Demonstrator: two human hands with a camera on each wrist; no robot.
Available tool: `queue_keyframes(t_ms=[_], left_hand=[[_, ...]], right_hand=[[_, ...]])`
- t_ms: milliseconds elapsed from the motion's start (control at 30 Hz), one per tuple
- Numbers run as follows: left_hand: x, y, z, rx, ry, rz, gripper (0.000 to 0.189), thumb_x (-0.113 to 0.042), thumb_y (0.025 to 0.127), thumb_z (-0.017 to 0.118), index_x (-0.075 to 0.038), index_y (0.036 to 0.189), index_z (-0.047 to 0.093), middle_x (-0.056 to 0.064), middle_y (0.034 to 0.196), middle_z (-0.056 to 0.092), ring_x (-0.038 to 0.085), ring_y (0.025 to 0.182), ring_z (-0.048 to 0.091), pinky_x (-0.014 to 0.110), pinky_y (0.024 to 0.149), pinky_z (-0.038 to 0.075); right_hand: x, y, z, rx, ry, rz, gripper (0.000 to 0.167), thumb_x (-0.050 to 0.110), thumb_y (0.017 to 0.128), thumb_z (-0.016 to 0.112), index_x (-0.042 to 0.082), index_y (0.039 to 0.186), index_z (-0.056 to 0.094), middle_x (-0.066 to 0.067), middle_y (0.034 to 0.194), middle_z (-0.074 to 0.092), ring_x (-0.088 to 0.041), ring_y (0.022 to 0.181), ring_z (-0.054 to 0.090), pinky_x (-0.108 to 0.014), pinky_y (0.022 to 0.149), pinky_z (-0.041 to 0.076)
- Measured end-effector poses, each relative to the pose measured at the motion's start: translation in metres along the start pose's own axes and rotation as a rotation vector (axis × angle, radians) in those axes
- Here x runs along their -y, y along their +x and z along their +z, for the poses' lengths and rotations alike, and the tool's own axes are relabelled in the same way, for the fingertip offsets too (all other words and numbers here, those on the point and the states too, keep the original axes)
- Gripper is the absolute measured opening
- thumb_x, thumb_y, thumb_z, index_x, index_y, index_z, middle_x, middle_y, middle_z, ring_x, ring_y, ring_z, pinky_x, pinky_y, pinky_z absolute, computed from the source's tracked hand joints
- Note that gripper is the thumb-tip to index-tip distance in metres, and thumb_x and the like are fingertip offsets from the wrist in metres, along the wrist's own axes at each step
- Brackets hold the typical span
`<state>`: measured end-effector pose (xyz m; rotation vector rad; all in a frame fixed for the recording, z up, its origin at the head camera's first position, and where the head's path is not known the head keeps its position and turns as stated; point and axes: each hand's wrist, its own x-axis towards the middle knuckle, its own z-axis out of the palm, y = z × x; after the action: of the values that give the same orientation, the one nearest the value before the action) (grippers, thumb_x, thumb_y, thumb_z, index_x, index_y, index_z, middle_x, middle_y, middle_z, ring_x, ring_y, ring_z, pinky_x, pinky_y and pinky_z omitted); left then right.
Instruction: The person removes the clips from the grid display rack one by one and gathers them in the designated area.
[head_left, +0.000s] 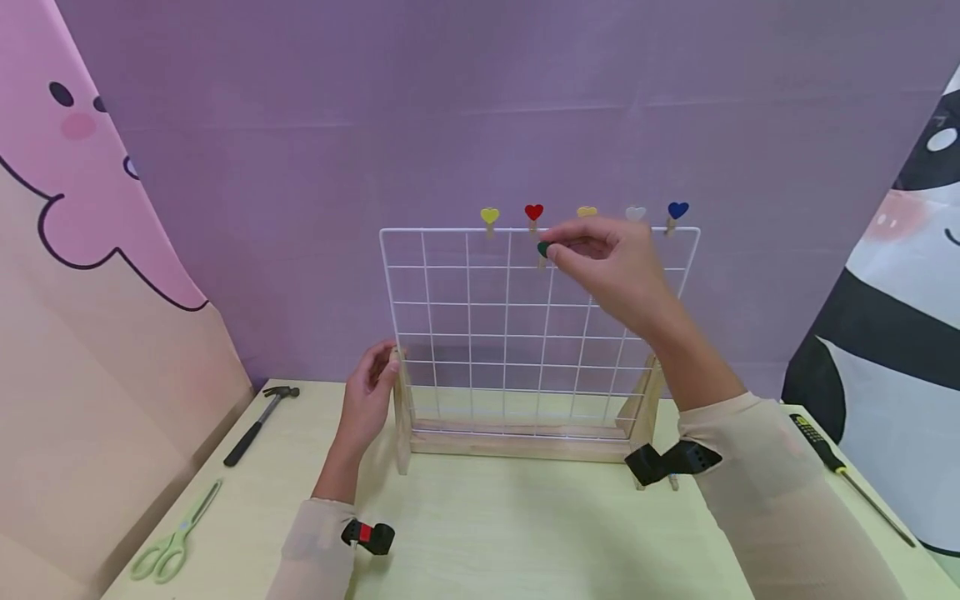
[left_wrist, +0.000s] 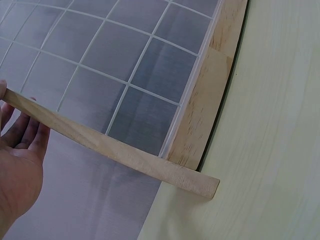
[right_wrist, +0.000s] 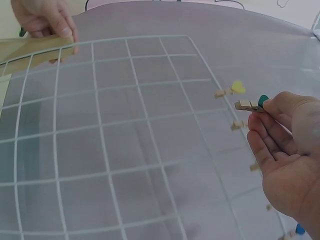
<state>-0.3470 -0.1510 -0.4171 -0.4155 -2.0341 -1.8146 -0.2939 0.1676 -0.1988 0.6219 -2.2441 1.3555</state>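
Observation:
My right hand [head_left: 618, 258] pinches a small wooden clothespin [right_wrist: 247, 105] with a green heart between thumb and fingers. It is in front of the white wire grid [head_left: 507, 302], just below the top wire. Along that wire stand several heart clothespins: a yellow one [head_left: 490, 217], a red one [head_left: 533, 213], a dark blue one [head_left: 677, 210], and others partly behind my hand. With my left hand [head_left: 367, 392] I grip the upper end of the left wooden upright [left_wrist: 100, 143] of the grid's stand.
On the table's left lie a hammer [head_left: 258, 427] and green-handled scissors [head_left: 174, 537]. A black and yellow screwdriver [head_left: 851, 477] lies at the right edge. The stand's wooden base bar [head_left: 517, 446] crosses the table in front of a purple backdrop [head_left: 300, 208].

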Motion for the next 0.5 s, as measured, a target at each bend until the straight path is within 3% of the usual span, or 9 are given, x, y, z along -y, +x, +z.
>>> queue_keyframes(t_ms=[300,500], left_hand=[[0.002,0.000,0.000,-0.009,-0.015,0.007,0.037,-0.010,0.107,0.055,-0.003,0.143,0.053,0.026,0.138,0.061,0.030,0.126,0.058,0.009,0.097,0.046],[0.003,0.000,0.000,-0.001,-0.011,0.003,0.037,-0.013,0.107,0.055,-0.005,0.144,0.053,0.026,0.140,0.061,0.023,0.126,0.058,0.009,0.099,0.046]], right_hand=[[-0.028,-0.023,-0.018,0.033,-0.032,-0.001,0.022,0.016,0.099,0.069,0.004,0.115,0.076,0.016,0.100,0.075,0.001,0.092,0.071,-0.010,0.083,0.055],[-0.044,-0.041,-0.029,0.022,-0.056,0.040,0.021,0.017,0.099,0.069,0.006,0.116,0.076,0.018,0.100,0.076,-0.002,0.094,0.071,-0.011,0.082,0.054]])
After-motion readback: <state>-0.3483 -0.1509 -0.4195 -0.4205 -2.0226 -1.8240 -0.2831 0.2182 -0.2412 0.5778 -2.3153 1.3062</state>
